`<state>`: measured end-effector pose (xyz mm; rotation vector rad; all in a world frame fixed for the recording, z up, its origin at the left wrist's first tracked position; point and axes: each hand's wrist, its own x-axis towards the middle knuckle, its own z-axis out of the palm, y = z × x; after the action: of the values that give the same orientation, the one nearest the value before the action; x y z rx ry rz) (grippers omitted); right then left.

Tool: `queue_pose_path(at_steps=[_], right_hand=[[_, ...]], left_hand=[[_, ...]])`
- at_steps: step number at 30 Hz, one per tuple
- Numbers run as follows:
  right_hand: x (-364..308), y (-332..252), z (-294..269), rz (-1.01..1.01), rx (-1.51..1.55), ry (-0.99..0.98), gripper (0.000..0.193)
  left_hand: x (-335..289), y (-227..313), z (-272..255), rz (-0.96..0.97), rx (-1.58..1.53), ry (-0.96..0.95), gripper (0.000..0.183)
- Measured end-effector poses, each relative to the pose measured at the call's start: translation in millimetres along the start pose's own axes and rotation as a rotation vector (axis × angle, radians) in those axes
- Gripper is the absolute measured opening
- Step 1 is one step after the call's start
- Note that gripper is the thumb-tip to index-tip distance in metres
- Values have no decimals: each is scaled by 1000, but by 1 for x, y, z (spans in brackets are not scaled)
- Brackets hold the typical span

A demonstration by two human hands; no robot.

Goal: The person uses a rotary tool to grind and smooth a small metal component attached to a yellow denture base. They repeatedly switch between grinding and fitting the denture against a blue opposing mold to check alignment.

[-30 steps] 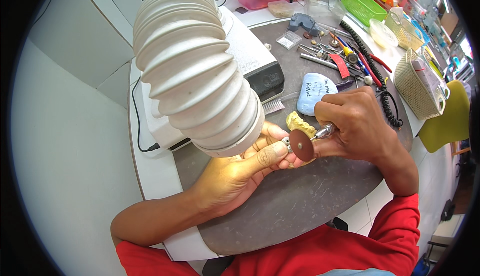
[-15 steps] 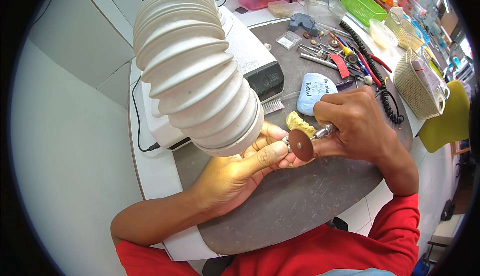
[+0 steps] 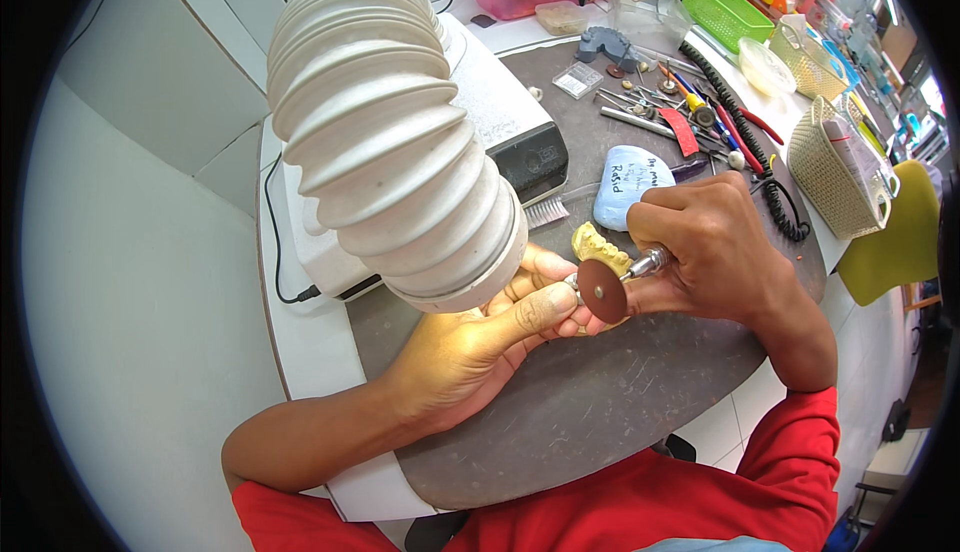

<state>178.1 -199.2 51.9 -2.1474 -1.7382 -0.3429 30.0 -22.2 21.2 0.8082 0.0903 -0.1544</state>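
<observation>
My right hand grips a metal rotary handpiece fitted with a round brown cutting disc. Just left of the disc, my left hand pinches a small shiny metal piece between thumb and fingers; the disc and my fingers hide most of it. Disc and piece are close together, and whether they touch I cannot tell. A yellowish dental model with teeth lies right behind my fingers. Beyond it is a pale blue plaster block with handwriting on it.
A wide white ribbed suction hose hangs over my left hand, beside a white machine. A brush, burs, pliers and a coiled black cord crowd the far right of the grey mat. Baskets line the right edge.
The small metal piece has shifted very slightly against the disc. Both hands keep nearly the same place and grip.
</observation>
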Motion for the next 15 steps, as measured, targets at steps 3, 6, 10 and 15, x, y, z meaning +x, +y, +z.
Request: queue_pose_path(at_steps=[3, 6, 10, 15], right_hand=[[0, 0, -1, 2, -3, -9, 64], [1, -1, -1, 5, 12, -14, 65], [0, -1, -2, 7, -5, -14, 64], [0, 0, -3, 36, 12, 44, 62]], left_hand=[[-1, 1, 1, -6, -2, 15, 17], [0, -1, -1, -4, 2, 10, 17], [-1, 0, 1, -2, -10, 22, 17], [-3, 4, 1, 7, -13, 58, 21]])
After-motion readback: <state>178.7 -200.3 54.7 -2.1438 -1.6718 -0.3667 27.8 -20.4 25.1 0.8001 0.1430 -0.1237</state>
